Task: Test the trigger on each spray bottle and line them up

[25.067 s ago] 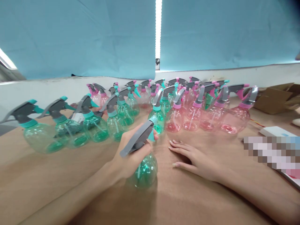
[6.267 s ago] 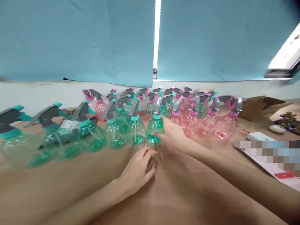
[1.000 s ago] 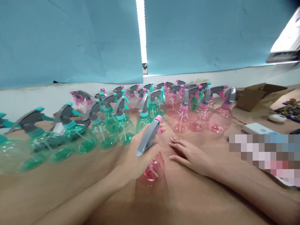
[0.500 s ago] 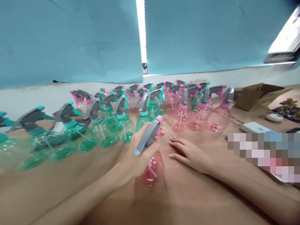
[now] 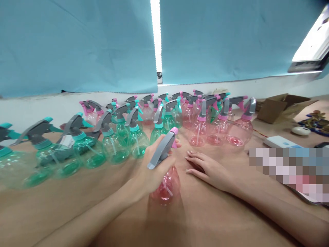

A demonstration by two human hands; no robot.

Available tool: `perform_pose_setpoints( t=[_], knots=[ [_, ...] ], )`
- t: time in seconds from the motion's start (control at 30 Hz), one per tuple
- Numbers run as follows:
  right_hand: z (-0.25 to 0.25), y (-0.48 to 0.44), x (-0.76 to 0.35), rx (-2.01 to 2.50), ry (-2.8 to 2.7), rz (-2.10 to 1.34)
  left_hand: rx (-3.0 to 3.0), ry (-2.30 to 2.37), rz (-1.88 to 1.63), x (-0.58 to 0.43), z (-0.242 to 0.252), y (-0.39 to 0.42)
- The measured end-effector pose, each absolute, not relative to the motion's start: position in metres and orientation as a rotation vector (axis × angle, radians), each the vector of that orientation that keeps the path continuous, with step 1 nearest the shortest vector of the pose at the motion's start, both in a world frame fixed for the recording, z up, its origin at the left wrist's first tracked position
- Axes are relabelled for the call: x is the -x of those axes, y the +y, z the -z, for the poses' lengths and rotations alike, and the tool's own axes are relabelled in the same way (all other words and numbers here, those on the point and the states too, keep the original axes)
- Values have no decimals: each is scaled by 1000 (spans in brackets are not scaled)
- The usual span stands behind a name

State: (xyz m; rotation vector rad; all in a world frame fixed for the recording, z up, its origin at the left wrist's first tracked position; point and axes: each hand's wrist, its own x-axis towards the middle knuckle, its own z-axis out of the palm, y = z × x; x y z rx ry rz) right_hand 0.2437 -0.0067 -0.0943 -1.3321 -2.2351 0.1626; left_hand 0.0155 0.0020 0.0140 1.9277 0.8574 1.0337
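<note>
My left hand (image 5: 154, 164) is wrapped round the neck of a pink spray bottle (image 5: 166, 188) with a grey and pink trigger head. The bottle stands upright on the wooden table (image 5: 205, 216); its neck and collar are hidden by my fingers. To the right of it my right hand (image 5: 208, 168) lies palm down on the table, fingers stretched out and holding nothing. Just beyond my left hand is a row of green spray bottles (image 5: 138, 142) with turquoise collars. Past my right hand stand several pink spray bottles (image 5: 197, 132).
More pink and green spray bottles crowd the back along the white wall (image 5: 33, 108). An opened cardboard box (image 5: 272, 109), a white mouse (image 5: 300, 131) and a white box (image 5: 281, 141) are at the right. A blurred-out flat item (image 5: 290, 175) lies beside my right forearm.
Both hands and the held pink bottle keep their places. Only the view has shifted very slightly, the background sitting a little lower.
</note>
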Motion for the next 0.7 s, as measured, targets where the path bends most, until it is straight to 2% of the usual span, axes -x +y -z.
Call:
perform_pose_setpoints(
  t=[0.7],
  knots=[
    [92, -8, -244, 1405, -2278, -240, -1934, 871, -1064, -17, -7, 4]
  ],
)
